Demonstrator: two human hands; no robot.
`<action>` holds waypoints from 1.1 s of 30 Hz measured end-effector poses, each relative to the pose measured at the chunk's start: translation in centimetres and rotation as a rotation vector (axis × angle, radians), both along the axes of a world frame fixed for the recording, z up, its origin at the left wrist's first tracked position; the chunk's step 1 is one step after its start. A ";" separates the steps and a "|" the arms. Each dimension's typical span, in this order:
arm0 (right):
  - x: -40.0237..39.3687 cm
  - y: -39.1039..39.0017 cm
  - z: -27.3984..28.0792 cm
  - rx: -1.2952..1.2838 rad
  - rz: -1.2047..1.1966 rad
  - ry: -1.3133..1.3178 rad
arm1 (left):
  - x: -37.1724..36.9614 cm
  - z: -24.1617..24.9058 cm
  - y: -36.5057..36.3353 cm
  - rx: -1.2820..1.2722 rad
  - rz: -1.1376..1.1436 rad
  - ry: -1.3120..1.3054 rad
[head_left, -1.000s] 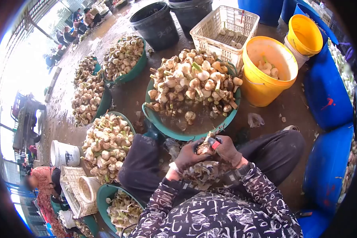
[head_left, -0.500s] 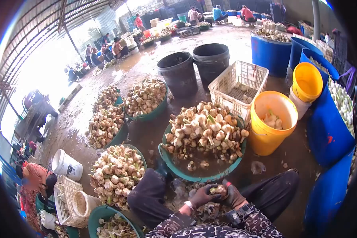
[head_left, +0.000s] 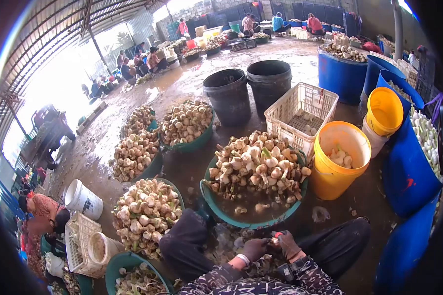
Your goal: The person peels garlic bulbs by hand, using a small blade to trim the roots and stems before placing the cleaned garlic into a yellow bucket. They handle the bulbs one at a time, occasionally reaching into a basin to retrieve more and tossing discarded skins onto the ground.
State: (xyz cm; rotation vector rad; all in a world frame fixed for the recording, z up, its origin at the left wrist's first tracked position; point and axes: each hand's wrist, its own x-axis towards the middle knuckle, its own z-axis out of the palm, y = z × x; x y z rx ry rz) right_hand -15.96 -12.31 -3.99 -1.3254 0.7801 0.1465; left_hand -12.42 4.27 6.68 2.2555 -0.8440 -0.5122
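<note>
My L hand (head_left: 254, 249) is closed, fingers curled in on a garlic bulb (head_left: 274, 241), pale & small in view, mostly hidden by the fingers. My R hand (head_left: 288, 246) is closed round the bulb's other side, w/ a red piece (head_left: 278, 234) showing at the fingers; can't tell its full shape. Both hands are low, btwn my bent legs, just this side of the big green basin (head_left: 255, 225), not touching it. White band (head_left: 242, 259) on L wrist, dark watch-like thing (head_left: 284, 271) on R wrist. Loose skins & scraps (head_left: 266, 266) lie on the floor under & around the hands.

Basin holds a heap of dirty garlic (head_left: 255, 164), stems on, w/ a few bulbs in murky water at the near side. R of it, v. close: yellow bucket (head_left: 337, 182) w/ some paler bulbs inside, & white crate (head_left: 289, 129) behind, a few bulbs on its bottom. Two black buckets (head_left: 230, 101) stand past the basin, side by side. L of my knee: a heaped tub of garlic (head_left: 146, 211); nearer me, a green tub (head_left: 114, 268) w/ trimmed bits. Blue barrels (head_left: 406, 167) line the far R. Other ppl (head_left: 155, 61) sit in the bkgd, well apart from my hands.
</note>
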 end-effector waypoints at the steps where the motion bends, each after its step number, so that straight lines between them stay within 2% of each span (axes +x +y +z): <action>1: -0.1 0.1 3.3 0.044 0.018 0.004 | 0.2 0.0 -0.1 0.024 0.034 0.056; 3: -0.2 0.5 8.0 0.089 0.039 0.009 | 0.7 -0.7 0.2 0.048 0.071 0.112; 5: -0.3 0.8 10.3 0.106 0.048 -0.212 | 1.2 -0.8 0.6 -0.100 0.253 0.381; 6: -0.2 0.6 10.7 0.107 0.050 -0.209 | 1.7 0.0 0.9 -0.151 0.329 0.633; 8: -0.1 0.1 11.2 0.316 0.139 -0.273 | 2.1 -1.6 1.8 -0.340 0.384 0.904; 9: -0.3 -0.3 11.9 0.446 0.150 -0.360 | 2.1 -2.5 2.5 -0.341 0.388 0.903; 11: -0.7 0.0 14.6 0.535 0.165 -0.369 | 2.2 -4.8 4.1 -0.269 -0.008 0.030; 12: -0.9 0.2 15.2 0.622 0.176 -0.373 | 2.3 -6.8 4.6 -0.268 -0.007 0.031; 13: -0.7 0.3 14.0 0.481 0.269 -0.383 | 2.6 -9.1 5.2 -0.477 0.163 0.509; 14: -0.5 0.5 14.0 0.481 0.271 -0.381 | 2.7 -10.3 5.4 -0.675 0.336 0.992; 15: -0.3 0.8 14.1 -0.183 0.423 -0.659 | 1.6 -7.7 5.0 -0.683 0.278 0.682; 16: 0.0 1.2 14.4 -0.870 0.545 -0.897 | 1.7 -6.2 4.9 -0.684 0.281 0.683; 17: -0.1 1.8 15.4 -0.987 0.553 -0.866 | 1.9 -4.9 4.9 -0.482 0.172 0.359; 18: -0.4 1.9 14.7 -0.987 0.553 -0.864 | 2.0 -3.9 5.1 -0.276 0.061 0.039; 19: -0.7 2.0 13.1 -0.924 0.515 -0.764 | 1.9 -2.8 5.1 -0.307 0.105 0.161; 20: -0.8 2.3 11.7 -0.857 0.476 -0.665 | 1.7 -1.8 4.5 -0.305 0.104 0.161; 21: -0.7 2.8 10.8 -0.873 0.335 -0.656 | 1.5 -0.3 3.6 -0.528 0.362 0.571; 22: -0.5 2.8 10.0 -0.869 0.334 -0.653 | 1.4 0.4 3.1 -0.740 0.625 0.984; 24: -0.6 1.5 7.1 -0.202 0.023 -0.338 | 1.5 0.0 3.7 -0.728 0.671 1.044; 25: -0.7 0.3 0.5 -0.284 0.070 -0.572 | 1.6 0.8 4.4 -0.634 0.454 0.748; 26: -0.8 -1.6 -1.6 0.144 -0.009 -0.358 | 1.5 1.6 5.0 -0.529 0.235 0.466; 27: -1.1 -1.4 3.1 0.069 -0.093 -0.382 | 1.3 3.1 5.2 -0.706 0.298 0.643; 28: -1.4 -1.8 9.9 -0.523 0.156 -0.352 | 1.1 4.5 5.3 -0.873 0.372 0.825; 29: -1.4 -2.6 6.4 0.324 -0.168 -0.386 | 1.4 4.4 6.1 -0.947 0.425 0.910; 30: -0.8 -3.4 3.3 0.357 -0.292 -0.271 | 1.9 4.2 6.8 -1.024 0.480 0.990; 31: -0.8 -2.6 6.4 0.101 -0.331 -0.377 | 2.2 6.3 6.8 -0.929 0.409 0.938; 32: -1.2 -3.1 2.3 -0.150 -0.284 -0.435 | 2.6 8.2 7.3 -0.849 0.329 0.870; 33: -0.9 -3.4 5.3 0.237 -0.385 -0.313 | 4.5 5.0 9.4 -0.463 0.196 0.851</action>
